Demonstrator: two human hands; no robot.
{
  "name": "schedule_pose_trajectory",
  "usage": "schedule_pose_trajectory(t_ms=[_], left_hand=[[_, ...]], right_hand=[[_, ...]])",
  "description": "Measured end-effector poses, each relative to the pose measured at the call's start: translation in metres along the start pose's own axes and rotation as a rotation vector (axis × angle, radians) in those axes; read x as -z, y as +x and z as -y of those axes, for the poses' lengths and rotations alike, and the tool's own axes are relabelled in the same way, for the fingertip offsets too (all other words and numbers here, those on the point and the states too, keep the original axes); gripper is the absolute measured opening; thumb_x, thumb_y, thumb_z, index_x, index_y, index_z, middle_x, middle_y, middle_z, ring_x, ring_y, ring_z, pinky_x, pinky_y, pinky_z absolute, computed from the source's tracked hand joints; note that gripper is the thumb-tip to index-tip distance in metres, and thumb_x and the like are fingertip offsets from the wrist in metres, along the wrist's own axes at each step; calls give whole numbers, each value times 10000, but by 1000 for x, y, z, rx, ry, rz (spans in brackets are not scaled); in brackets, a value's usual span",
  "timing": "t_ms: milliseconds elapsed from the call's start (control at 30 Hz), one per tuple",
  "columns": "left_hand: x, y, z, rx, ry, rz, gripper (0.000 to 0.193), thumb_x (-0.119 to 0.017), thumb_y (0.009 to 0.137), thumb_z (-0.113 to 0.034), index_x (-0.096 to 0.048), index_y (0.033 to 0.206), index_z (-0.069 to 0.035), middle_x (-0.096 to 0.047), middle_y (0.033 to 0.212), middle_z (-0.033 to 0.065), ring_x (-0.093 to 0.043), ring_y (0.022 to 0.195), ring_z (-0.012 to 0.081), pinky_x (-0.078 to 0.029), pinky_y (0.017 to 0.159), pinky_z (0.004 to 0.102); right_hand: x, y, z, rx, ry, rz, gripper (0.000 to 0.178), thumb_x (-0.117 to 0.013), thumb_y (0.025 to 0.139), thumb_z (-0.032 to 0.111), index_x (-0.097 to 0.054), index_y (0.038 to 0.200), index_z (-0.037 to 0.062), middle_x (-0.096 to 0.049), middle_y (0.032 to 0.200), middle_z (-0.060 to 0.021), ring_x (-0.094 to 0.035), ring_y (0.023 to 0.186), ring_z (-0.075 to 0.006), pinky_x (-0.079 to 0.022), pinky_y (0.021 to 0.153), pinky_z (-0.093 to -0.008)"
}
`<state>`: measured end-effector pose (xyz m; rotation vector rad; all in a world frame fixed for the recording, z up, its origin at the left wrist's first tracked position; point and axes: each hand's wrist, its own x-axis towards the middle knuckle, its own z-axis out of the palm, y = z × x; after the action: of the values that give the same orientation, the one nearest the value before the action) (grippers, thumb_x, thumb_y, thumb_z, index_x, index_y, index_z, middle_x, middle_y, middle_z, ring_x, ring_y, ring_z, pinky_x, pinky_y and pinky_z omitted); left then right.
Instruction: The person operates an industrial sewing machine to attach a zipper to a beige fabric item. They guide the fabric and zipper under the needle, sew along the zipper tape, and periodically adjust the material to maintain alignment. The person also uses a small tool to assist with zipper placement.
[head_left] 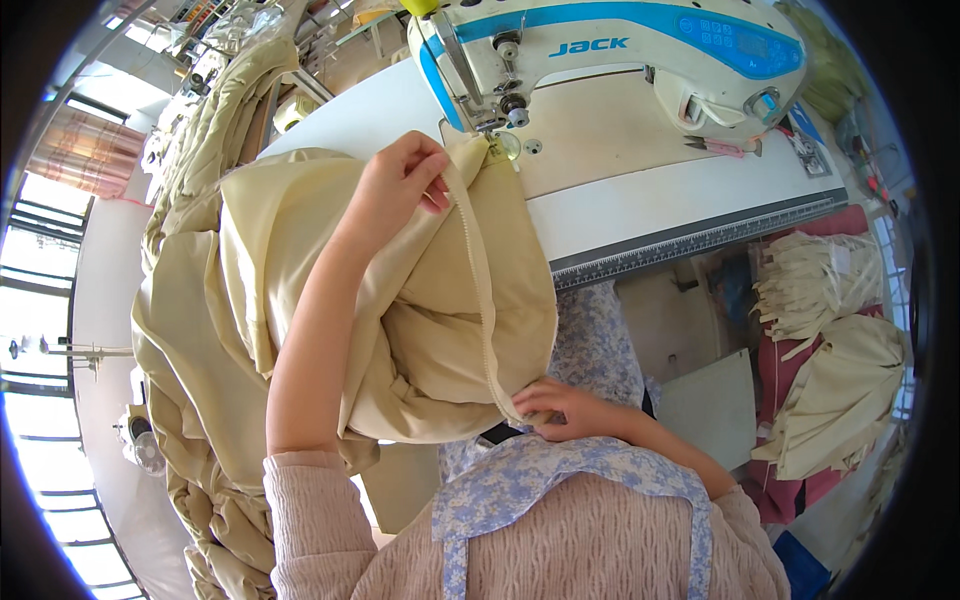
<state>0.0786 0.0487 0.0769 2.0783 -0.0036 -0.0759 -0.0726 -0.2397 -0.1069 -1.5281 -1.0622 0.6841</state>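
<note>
A beige zipper (475, 265) runs in a long curve from beside the sewing machine's needle area (490, 135) down toward my body. My left hand (402, 185) is closed, thumb and fingers pinched together at the upper stretch of the zipper. Low down near my apron, my right hand (565, 408) has its fingers closed around the zipper's lower end. Under the zipper lies a bulky beige garment (455, 335), its top edge by the presser foot and its folds hanging over the table's front edge. The fabric hides the table below it.
The white and blue sewing machine (600, 45) stands across the table (620, 220). A ruler strip (700, 235) lines the front edge. Pink-handled snips (722, 147) lie under the machine arm. More beige fabric (195, 330) is heaped at left; cut pieces (830, 395) hang at right.
</note>
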Motion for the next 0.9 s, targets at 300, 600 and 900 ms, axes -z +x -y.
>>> schedule_pose_trajectory(t_ms=[300,600,900], left_hand=[[-65,29,19,17,173,109,156,-622,1043,-167,-629,1042,-11,-673,820,50,-656,706,123,-556,675,291],[-74,31,52,-63,344,-27,148,-666,999,-198,-670,1033,-54,-705,829,56,-663,707,154,-527,690,309],[-82,35,54,-120,485,-76,130,-670,964,-241,-679,1003,-118,-716,1009,56,-689,894,297,-531,772,426]], right_hand=[[10,38,29,-299,638,-244,284,-596,1067,223,-599,1223,-14,-710,1098,-114,-671,1044,-161,-517,937,-301],[7,22,21,-273,588,-592,253,-567,1081,214,-677,1146,-4,-678,975,-50,-636,881,-143,-500,822,-274],[4,17,11,-418,745,-709,165,-675,1014,155,-734,1050,5,-640,1045,-73,-611,925,-109,-496,760,-251]])
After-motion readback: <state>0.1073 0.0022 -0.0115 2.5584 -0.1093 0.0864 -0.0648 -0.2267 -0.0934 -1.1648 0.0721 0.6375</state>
